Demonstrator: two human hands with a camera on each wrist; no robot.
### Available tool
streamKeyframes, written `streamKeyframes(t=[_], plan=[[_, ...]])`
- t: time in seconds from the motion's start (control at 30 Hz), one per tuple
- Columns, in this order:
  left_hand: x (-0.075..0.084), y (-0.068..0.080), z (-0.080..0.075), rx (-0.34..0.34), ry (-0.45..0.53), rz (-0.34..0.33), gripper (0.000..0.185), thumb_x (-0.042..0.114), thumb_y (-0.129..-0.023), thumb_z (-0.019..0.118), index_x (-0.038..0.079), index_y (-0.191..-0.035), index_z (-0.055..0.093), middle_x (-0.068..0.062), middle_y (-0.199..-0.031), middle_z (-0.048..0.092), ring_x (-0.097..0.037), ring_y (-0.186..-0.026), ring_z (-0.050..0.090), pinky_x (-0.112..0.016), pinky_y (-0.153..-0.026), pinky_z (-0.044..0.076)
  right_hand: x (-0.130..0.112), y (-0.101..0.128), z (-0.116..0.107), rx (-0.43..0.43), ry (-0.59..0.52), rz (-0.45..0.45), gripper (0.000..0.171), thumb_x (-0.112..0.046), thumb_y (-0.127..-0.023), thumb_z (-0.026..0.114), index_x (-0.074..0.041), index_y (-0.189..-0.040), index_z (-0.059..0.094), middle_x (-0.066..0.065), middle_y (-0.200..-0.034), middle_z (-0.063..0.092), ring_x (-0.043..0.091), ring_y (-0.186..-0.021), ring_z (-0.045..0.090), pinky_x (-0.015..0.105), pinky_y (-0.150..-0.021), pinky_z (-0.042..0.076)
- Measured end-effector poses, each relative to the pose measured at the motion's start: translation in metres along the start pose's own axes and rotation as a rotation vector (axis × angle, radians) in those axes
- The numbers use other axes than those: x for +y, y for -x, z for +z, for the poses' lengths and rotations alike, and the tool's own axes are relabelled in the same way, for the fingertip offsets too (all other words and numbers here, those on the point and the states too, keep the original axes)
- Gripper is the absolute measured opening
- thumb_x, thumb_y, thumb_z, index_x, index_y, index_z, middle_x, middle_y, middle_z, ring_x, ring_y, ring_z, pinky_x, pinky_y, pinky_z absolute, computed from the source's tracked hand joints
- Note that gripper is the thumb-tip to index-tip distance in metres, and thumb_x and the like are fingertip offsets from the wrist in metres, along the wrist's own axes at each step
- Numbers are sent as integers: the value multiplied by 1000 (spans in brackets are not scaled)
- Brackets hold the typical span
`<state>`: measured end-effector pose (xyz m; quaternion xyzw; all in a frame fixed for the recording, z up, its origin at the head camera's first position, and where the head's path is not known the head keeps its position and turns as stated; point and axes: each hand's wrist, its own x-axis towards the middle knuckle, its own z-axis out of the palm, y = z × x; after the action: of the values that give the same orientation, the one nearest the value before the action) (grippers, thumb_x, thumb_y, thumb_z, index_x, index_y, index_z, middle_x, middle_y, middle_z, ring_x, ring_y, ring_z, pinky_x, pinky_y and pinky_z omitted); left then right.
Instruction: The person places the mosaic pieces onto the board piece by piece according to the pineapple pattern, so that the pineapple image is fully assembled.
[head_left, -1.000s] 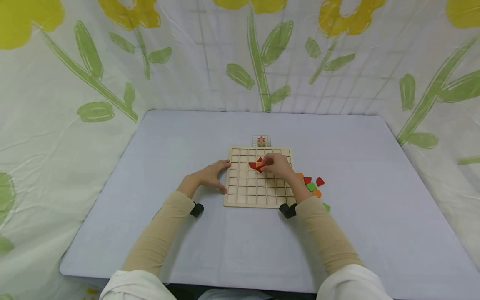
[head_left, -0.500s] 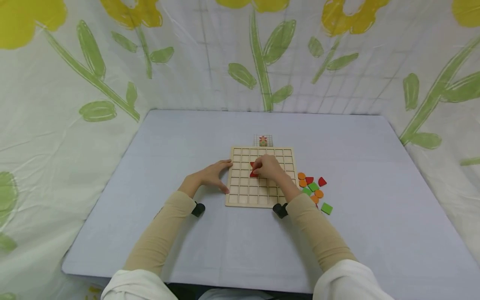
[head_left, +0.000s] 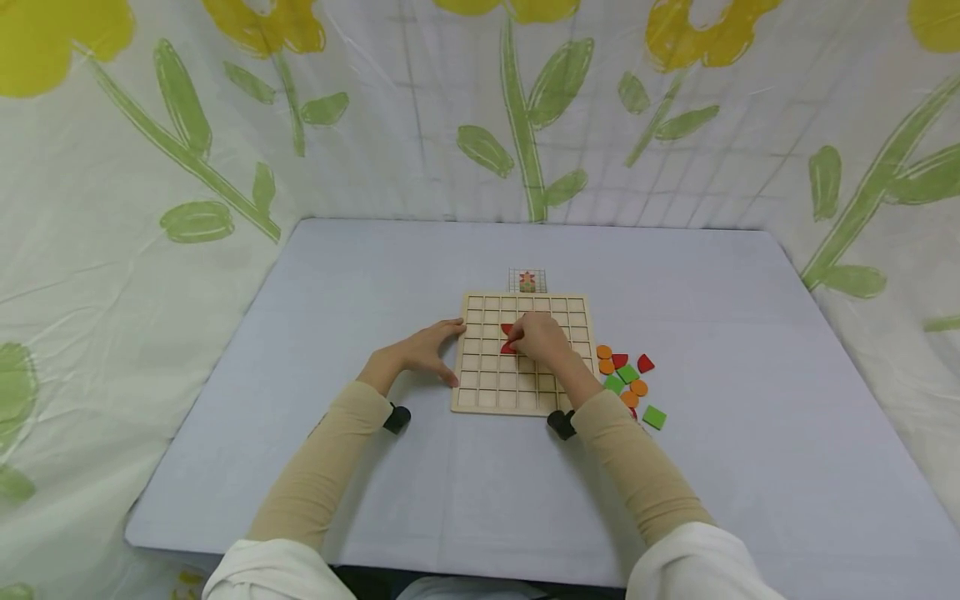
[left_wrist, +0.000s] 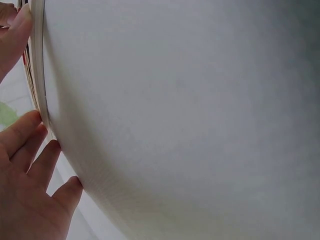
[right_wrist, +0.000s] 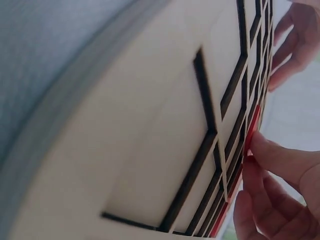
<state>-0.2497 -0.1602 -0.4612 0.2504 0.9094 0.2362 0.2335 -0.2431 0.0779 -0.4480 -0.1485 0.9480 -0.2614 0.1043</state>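
Left hand (head_left: 416, 354) lies spread, fingers flat against the left edge of the pale wooden grid board (head_left: 517, 396), bracing it so it can't slide; right hand (head_left: 542, 340) pinches a red wooden piece (head_left: 507, 347) down into the board's middle cells; loose orange, green and red pieces (head_left: 628, 379) wait just right

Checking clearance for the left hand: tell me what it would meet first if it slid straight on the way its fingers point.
The left hand points right, fingertips already on the left edge of the wooden grid board. That edge is met at once; further on lie the red pieces under the right hand, though depth is unclear.
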Motion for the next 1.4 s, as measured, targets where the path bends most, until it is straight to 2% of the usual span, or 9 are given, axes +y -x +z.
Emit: streamKeyframes(t=[0.33, 0.47, 0.6, 0.7, 0.93, 1.07, 1.17, 1.27, 1.4], plan=[[3, 0, 0, 3, -6, -1, 100, 26, -74, 83, -3, -151, 26, -17, -160, 16, -34, -147, 14, -46, -118, 16, 8, 7, -4, 10, -18, -32, 12, -9, -88, 70, -5, -97, 76, 8, -98, 72, 25, -90, 65, 38, -78, 54], [4, 0, 0, 2, -5, -7, 100, 26, -75, 83, -3, -151, 26, -17, -160, 16, -34, -147, 14, -46, -119, 16, 21, 13, -10, 13, -46, -42, 14, -12, -87, 72, -5, -99, 75, 8, -98, 72, 24, -89, 64, 38, -78, 53], [6, 1, 0, 2, -7, -5, 99, 26, -74, 83, -3, -151, 27, -17, -160, 16, -33, -147, 14, -46, -119, 16, 39, 24, -22, 9, -96, -22, 21, -13, -87, 73, -2, -104, 73, 13, -104, 70, 29, -97, 63, 42, -84, 53], [7, 2, 0, -1, -7, -7, 99, 26, -74, 83, -3, -151, 27, -17, -160, 16, -33, -147, 14, -45, -119, 16, 55, 33, -33, 5, -141, 18, 26, -11, -88, 72, 1, -111, 70, 17, -109, 68, 33, -102, 62, 44, -87, 52], [7, 2, 0, 3, -9, -5, 100, 27, -74, 83, -4, -150, 27, -18, -160, 16, -35, -146, 14, -46, -118, 16, 91, 51, -55, 22, -184, 149, 32, -9, -90, 66, 5, -119, 65, 24, -115, 64, 37, -103, 61, 43, -83, 54], [6, 3, -1, 2, -10, -4, 100, 27, -74, 84, -4, -151, 26, -18, -160, 16, -34, -147, 14, -46, -119, 16, 104, 58, -61, -18, -184, 232, 35, -11, -93, 64, 5, -124, 62, 25, -119, 62, 36, -101, 61, 38, -72, 55], [6, 3, -1, -1, -6, -5, 101, 27, -74, 84, -4, -151, 26, -17, -160, 16, -34, -147, 13, -46, -119, 16, 107, 62, -63, -59, -167, 255, 34, -9, -93, 62, 6, -124, 62, 25, -119, 62, 34, -99, 61, 35, -66, 53], [6, 3, -1, -2, -1, -5, 101, 27, -74, 84, -3, -151, 26, -17, -160, 16, -34, -147, 13, -46, -119, 15, 108, 64, -63, -69, -157, 241, 31, -5, -92, 61, 8, -121, 63, 25, -116, 63, 34, -98, 61, 38, -75, 55], [6, 3, -1, 5, 2, 0, 101, 27, -74, 84, -3, -151, 26, -17, -160, 16, -35, -146, 14, -47, -118, 16, 107, 65, -60, -37, -131, 216, 27, -3, -90, 63, 8, -115, 64, 25, -113, 63, 36, -101, 59, 46, -88, 51]])
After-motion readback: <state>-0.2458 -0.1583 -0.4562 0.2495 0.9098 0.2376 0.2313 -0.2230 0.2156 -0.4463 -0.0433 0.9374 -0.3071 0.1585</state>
